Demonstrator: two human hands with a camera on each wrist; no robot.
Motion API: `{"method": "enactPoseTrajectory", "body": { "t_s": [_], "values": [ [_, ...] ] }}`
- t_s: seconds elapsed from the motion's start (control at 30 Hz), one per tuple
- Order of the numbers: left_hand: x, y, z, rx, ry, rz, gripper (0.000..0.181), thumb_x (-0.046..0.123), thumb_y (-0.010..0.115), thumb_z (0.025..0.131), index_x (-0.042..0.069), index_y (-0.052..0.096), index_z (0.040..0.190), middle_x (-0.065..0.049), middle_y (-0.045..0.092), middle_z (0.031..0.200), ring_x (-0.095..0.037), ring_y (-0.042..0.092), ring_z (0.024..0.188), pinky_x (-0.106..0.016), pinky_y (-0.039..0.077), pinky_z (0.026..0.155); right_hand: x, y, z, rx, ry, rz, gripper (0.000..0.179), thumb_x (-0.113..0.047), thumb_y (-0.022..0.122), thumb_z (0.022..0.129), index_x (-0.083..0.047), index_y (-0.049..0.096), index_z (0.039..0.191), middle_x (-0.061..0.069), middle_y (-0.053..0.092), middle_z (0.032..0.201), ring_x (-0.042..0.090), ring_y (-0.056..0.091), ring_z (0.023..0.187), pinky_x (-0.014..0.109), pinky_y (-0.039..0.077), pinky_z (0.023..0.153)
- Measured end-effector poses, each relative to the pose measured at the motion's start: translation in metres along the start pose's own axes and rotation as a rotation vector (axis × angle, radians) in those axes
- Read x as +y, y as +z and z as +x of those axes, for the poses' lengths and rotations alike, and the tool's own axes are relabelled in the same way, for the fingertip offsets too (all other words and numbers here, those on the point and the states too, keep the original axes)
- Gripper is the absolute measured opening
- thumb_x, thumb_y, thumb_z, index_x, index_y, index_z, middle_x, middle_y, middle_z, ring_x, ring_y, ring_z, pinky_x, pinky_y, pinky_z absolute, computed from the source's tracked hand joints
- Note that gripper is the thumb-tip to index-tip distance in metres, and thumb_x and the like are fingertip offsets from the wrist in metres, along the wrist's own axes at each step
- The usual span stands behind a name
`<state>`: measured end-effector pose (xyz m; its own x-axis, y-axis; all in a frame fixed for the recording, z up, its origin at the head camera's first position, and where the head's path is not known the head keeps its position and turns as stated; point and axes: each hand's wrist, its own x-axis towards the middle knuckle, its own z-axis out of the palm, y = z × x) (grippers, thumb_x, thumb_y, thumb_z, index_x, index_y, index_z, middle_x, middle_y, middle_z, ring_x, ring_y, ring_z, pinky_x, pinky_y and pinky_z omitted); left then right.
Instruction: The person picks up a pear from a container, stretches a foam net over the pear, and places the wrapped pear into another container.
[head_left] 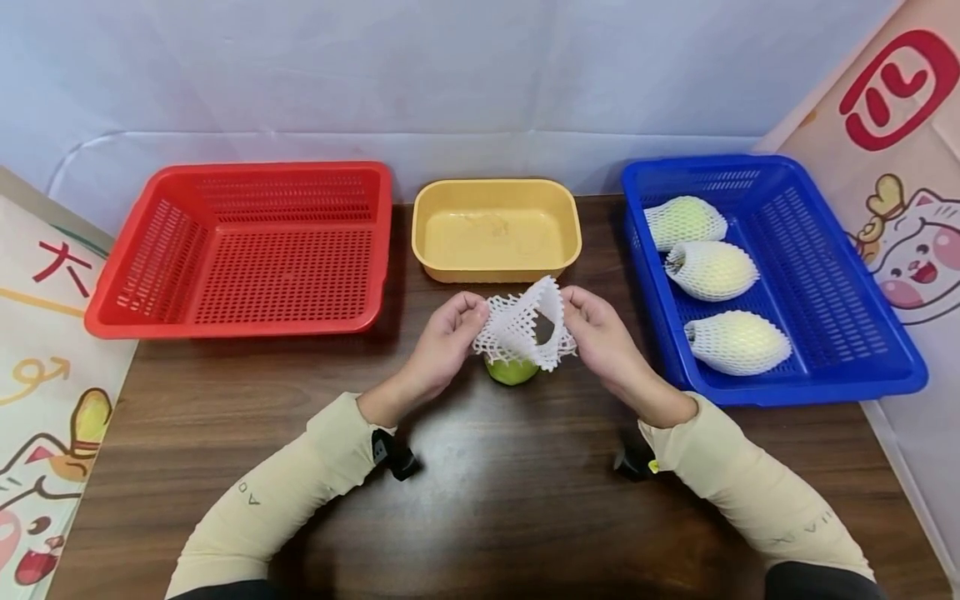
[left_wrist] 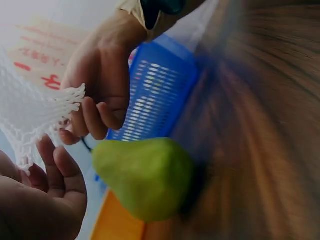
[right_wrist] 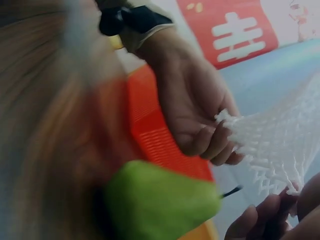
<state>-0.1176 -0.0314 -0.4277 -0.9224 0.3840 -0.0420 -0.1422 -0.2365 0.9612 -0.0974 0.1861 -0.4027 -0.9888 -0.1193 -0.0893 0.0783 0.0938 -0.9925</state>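
Observation:
A white foam net sleeve [head_left: 513, 325] is stretched between both hands, its opening spread wide. My left hand [head_left: 448, 337] pinches its left edge, and my right hand [head_left: 603, 337] pinches the right edge. Below the net a green pear [head_left: 512, 372] stands on the table, mostly hidden by the net in the head view. Both wrist views show the pear [left_wrist: 145, 177] upright with its dark stem toward the net, which is held above it and apart from it.
A red basket [head_left: 292, 325] stands at the left and a yellow tub [head_left: 495, 273] at the back middle. On the right, a blue basket [head_left: 817, 390] holds three net-wrapped fruits [head_left: 738, 342] along its left side. All stand on a dark wooden table [head_left: 480, 508].

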Motion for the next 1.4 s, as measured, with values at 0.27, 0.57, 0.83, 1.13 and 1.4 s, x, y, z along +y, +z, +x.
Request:
{"method": "enactPoseTrajectory", "body": {
  "t_s": [0.27, 0.57, 0.83, 1.13, 1.4],
  "values": [
    [-0.023, -0.012, 0.002, -0.042, -0.03, 0.141, 0.012, 0.004, 0.049, 0.107, -0.008, 0.053, 0.104, 0.002, 0.061, 0.074, -0.009, 0.06, 0.063, -0.022, 0.054, 0.062, 0.033, -0.002, 0.005, -0.044, 0.066, -0.082, 0.017, -0.004, 0.043, 0.106, 0.003, 0.056, 0.097, -0.004, 0.051, 0.069, 0.006, 0.049, 0.062, 0.019, 0.041, 0.057],
    [-0.027, -0.02, 0.007, -0.066, -0.083, 0.464, 0.014, 0.01, 0.056, 0.105, -0.003, 0.056, 0.098, -0.005, 0.061, 0.068, -0.015, 0.062, 0.058, -0.03, 0.057, 0.056, 0.049, -0.003, 0.01, -0.085, 0.074, -0.256, 0.017, -0.002, 0.045, 0.105, 0.009, 0.058, 0.105, -0.002, 0.048, 0.066, 0.007, 0.044, 0.055, 0.021, 0.037, 0.051],
    [-0.028, -0.021, 0.006, -0.05, -0.098, 0.597, 0.016, 0.013, 0.061, 0.103, -0.001, 0.058, 0.095, -0.003, 0.056, 0.067, -0.024, 0.061, 0.057, -0.033, 0.058, 0.055, 0.053, -0.003, 0.012, -0.094, 0.072, -0.433, 0.017, 0.0, 0.044, 0.104, 0.006, 0.056, 0.115, 0.01, 0.062, 0.078, 0.02, 0.059, 0.062, 0.031, 0.054, 0.055],
    [-0.027, -0.017, 0.006, -0.022, -0.009, 0.665, 0.018, 0.015, 0.066, 0.1, -0.001, 0.061, 0.106, -0.01, 0.065, 0.091, -0.022, 0.064, 0.078, -0.028, 0.054, 0.071, 0.04, -0.009, -0.013, -0.156, -0.198, -0.548, 0.056, 0.011, 0.062, 0.082, 0.005, 0.052, 0.137, 0.022, 0.055, 0.133, 0.031, 0.054, 0.11, 0.044, 0.049, 0.09],
    [-0.022, -0.026, -0.001, -0.217, 0.288, 0.665, 0.054, -0.01, 0.059, 0.085, -0.005, 0.055, 0.139, -0.018, 0.058, 0.136, -0.031, 0.062, 0.117, -0.038, 0.054, 0.099, 0.04, -0.005, -0.014, -0.195, -0.252, -0.557, 0.046, -0.007, 0.079, 0.089, -0.004, 0.06, 0.13, 0.009, 0.064, 0.122, 0.02, 0.058, 0.104, 0.041, 0.054, 0.088]
  ]
}}
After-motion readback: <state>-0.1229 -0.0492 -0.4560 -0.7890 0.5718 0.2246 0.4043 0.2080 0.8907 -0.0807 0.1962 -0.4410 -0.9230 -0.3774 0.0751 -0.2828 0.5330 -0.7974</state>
